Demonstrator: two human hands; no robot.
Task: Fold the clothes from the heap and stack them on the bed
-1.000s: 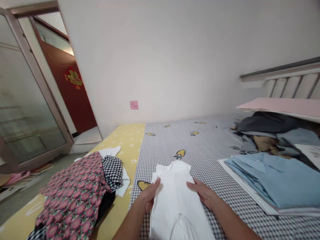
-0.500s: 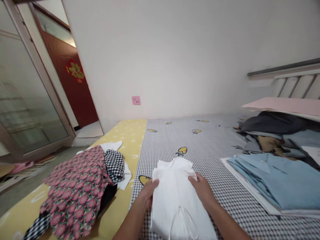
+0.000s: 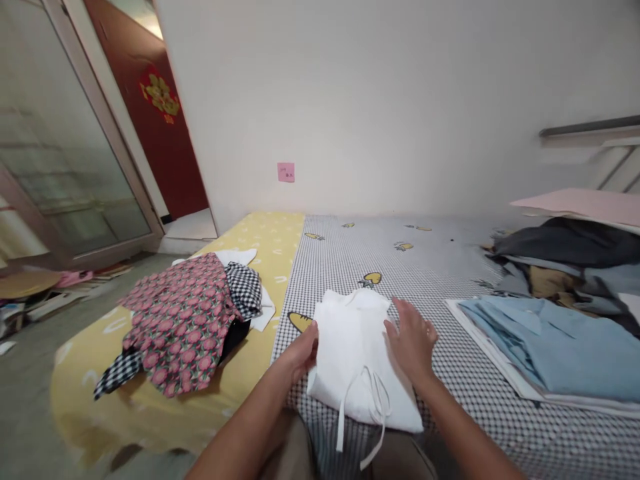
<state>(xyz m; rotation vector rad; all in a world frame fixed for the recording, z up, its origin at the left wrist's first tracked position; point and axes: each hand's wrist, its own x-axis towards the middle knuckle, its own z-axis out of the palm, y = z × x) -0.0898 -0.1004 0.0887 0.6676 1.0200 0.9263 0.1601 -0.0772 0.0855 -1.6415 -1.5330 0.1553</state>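
Note:
A folded white garment (image 3: pixel 353 353) with thin white tie strings lies in front of me on the checked sheet, its near edge by my knees. At its upper left edge is my left hand (image 3: pixel 301 350), thumb along the cloth and fingers partly hidden, closed on the side. Against the opposite edge rests my right hand (image 3: pixel 413 339), its fingers spread apart and not wrapped round the cloth. The strings hang loosely over the garment's near edge.
Left of me, a pink floral garment (image 3: pixel 185 323) and a black-and-white checked cloth (image 3: pixel 243 291) lie heaped on the yellow sheet (image 3: pixel 280 247). On the right sit folded light blue clothes (image 3: pixel 565 340), with a dark clothes pile (image 3: pixel 575 243) behind them.
The view has tilted down and shifted left. My right hand has loosened from a thumb grip to spread fingers at the edge. The garment's near end and hanging strings now show.

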